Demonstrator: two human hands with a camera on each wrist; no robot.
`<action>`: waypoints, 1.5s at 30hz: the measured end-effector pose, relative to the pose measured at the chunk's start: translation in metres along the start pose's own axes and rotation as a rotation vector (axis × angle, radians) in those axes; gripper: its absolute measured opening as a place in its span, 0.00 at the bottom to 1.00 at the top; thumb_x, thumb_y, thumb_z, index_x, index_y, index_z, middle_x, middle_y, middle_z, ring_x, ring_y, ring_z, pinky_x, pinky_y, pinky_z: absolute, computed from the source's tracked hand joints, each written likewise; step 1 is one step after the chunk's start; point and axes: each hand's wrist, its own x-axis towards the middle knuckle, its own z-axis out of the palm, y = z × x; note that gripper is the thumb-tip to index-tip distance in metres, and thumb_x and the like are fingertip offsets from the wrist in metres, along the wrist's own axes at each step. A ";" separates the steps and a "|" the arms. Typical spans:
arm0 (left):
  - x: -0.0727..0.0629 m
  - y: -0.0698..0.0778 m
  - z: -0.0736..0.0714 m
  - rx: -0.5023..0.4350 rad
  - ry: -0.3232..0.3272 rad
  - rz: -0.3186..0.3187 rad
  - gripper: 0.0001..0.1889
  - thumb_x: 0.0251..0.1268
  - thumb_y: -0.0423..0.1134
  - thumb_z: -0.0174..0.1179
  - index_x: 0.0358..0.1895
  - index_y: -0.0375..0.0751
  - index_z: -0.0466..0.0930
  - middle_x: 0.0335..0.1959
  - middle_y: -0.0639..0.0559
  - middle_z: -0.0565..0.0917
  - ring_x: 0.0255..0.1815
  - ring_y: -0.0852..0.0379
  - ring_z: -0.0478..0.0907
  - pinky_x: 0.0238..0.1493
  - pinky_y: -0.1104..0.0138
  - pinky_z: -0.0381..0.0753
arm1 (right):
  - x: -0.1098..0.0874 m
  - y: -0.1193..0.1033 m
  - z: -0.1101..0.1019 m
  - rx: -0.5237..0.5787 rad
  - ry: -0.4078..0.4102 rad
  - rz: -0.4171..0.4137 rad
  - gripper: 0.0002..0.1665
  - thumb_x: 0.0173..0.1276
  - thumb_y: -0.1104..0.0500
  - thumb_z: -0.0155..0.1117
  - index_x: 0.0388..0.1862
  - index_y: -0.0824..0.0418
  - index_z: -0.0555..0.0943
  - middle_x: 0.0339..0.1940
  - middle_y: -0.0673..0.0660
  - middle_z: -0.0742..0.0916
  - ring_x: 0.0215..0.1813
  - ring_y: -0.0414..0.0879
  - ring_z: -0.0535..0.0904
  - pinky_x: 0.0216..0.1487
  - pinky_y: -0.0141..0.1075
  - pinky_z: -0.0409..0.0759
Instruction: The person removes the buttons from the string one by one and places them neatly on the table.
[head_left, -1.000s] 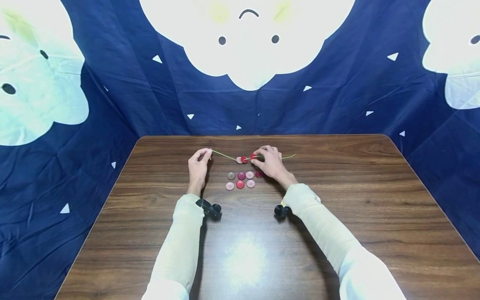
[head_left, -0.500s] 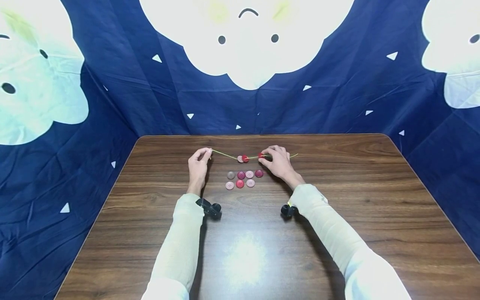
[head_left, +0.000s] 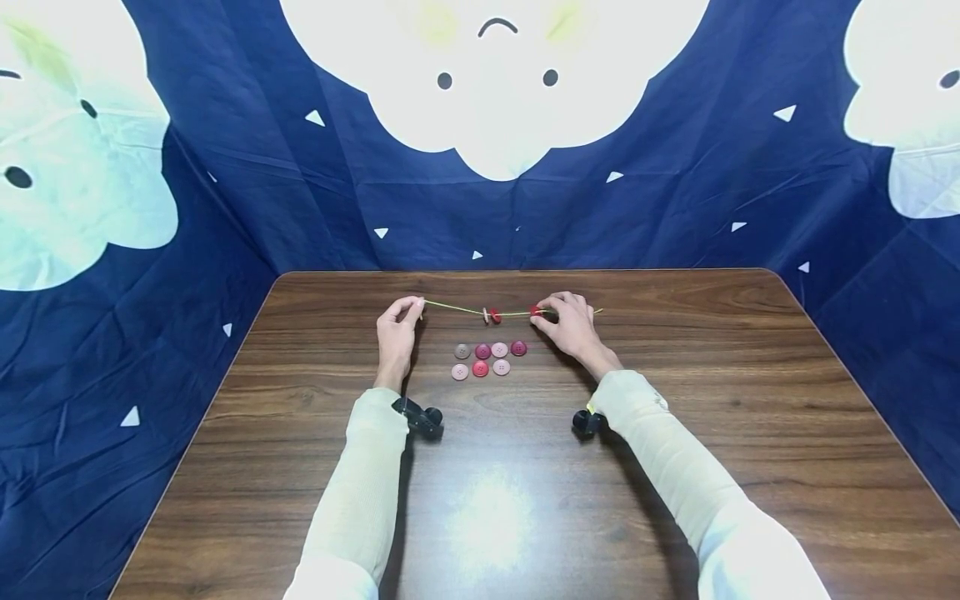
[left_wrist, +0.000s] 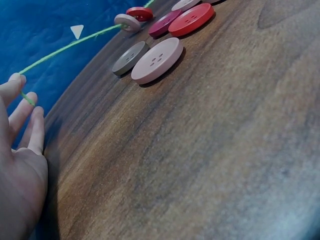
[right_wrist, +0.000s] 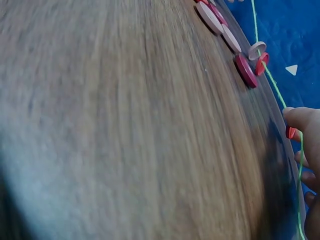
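Observation:
A green string (head_left: 453, 306) runs nearly taut between the two hands above the far part of the table. My left hand (head_left: 397, 333) pinches its left end between thumb and forefinger, and a short tail sticks out in the left wrist view. Threaded mid-string, side by side, hang a pale pink button (left_wrist: 127, 23) and a red button (right_wrist: 262, 64). At the right, my right hand (head_left: 573, 327) pinches another red button (right_wrist: 290, 132), partly hidden by the fingers. The string passes by this button, and its free end trails beyond the right hand.
Several loose buttons lie in two rows on the wooden table (head_left: 315, 467), among them a grey one (head_left: 462, 352), a bright red one (head_left: 480, 368) and a dark red one (head_left: 518, 348). A blue cloth (head_left: 315, 217) with white clouds stands behind the table.
My right hand has moved right along the string with its red button. The two threaded buttons have shifted slightly right and now stand edge-on. The left hand has stayed in place.

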 end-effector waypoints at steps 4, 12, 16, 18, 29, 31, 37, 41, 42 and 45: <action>0.000 0.000 0.000 0.002 -0.005 0.003 0.12 0.64 0.42 0.63 0.42 0.35 0.83 0.39 0.39 0.82 0.37 0.55 0.75 0.43 0.68 0.73 | 0.001 0.003 -0.001 0.000 0.001 0.008 0.20 0.63 0.47 0.66 0.49 0.57 0.81 0.57 0.59 0.78 0.64 0.59 0.65 0.58 0.52 0.61; 0.000 0.000 0.000 -0.008 0.001 0.011 0.12 0.63 0.41 0.63 0.42 0.34 0.82 0.30 0.57 0.81 0.37 0.52 0.75 0.42 0.67 0.73 | 0.002 0.008 -0.007 -0.008 -0.010 0.025 0.21 0.65 0.46 0.65 0.50 0.57 0.81 0.58 0.59 0.78 0.65 0.59 0.64 0.58 0.52 0.60; 0.000 0.000 0.000 -0.013 0.004 0.011 0.12 0.63 0.41 0.64 0.41 0.35 0.82 0.29 0.58 0.80 0.37 0.52 0.75 0.42 0.67 0.73 | 0.002 0.012 -0.011 -0.012 -0.024 0.036 0.21 0.66 0.46 0.63 0.51 0.57 0.80 0.60 0.60 0.77 0.66 0.60 0.63 0.60 0.54 0.58; 0.000 0.000 0.001 -0.015 0.004 0.010 0.11 0.63 0.41 0.64 0.41 0.35 0.82 0.29 0.57 0.81 0.36 0.53 0.75 0.42 0.67 0.73 | 0.001 0.014 -0.014 -0.014 -0.026 0.044 0.21 0.66 0.46 0.63 0.51 0.58 0.80 0.60 0.61 0.76 0.66 0.60 0.63 0.61 0.55 0.58; 0.000 -0.001 0.001 -0.013 0.005 0.018 0.10 0.63 0.41 0.63 0.39 0.36 0.82 0.36 0.36 0.80 0.36 0.51 0.74 0.41 0.69 0.72 | 0.000 0.022 -0.019 -0.015 -0.004 0.054 0.22 0.66 0.47 0.63 0.51 0.59 0.80 0.60 0.61 0.77 0.66 0.61 0.63 0.60 0.54 0.58; 0.000 -0.001 0.001 -0.009 0.006 0.018 0.10 0.63 0.41 0.63 0.39 0.36 0.82 0.35 0.38 0.80 0.36 0.51 0.74 0.40 0.69 0.71 | -0.001 0.023 -0.019 -0.012 -0.001 0.057 0.21 0.66 0.47 0.63 0.51 0.59 0.80 0.60 0.62 0.77 0.66 0.61 0.63 0.60 0.54 0.58; -0.001 0.000 0.001 0.000 0.010 0.007 0.10 0.63 0.42 0.64 0.39 0.38 0.83 0.30 0.55 0.81 0.37 0.53 0.75 0.41 0.69 0.73 | -0.002 0.027 -0.022 -0.017 0.006 0.065 0.21 0.66 0.47 0.63 0.51 0.59 0.80 0.60 0.62 0.77 0.66 0.62 0.63 0.61 0.55 0.57; 0.000 0.000 0.001 -0.009 0.005 0.010 0.10 0.63 0.41 0.64 0.39 0.37 0.83 0.31 0.51 0.81 0.36 0.53 0.75 0.42 0.67 0.73 | -0.003 0.030 -0.024 -0.013 0.018 0.073 0.21 0.65 0.48 0.64 0.51 0.60 0.80 0.59 0.62 0.77 0.65 0.62 0.64 0.60 0.54 0.58; 0.000 0.000 0.001 -0.010 0.005 0.010 0.10 0.63 0.41 0.64 0.39 0.37 0.83 0.32 0.50 0.81 0.36 0.53 0.75 0.42 0.67 0.73 | -0.003 0.031 -0.024 -0.012 0.020 0.075 0.22 0.65 0.48 0.64 0.51 0.60 0.80 0.59 0.62 0.78 0.65 0.62 0.64 0.60 0.54 0.58; 0.000 0.000 0.001 -0.016 0.005 0.013 0.09 0.63 0.40 0.64 0.39 0.37 0.83 0.33 0.46 0.81 0.36 0.53 0.75 0.41 0.67 0.73 | -0.004 0.032 -0.025 -0.010 0.022 0.083 0.21 0.65 0.48 0.64 0.51 0.60 0.80 0.58 0.62 0.78 0.64 0.61 0.65 0.60 0.54 0.58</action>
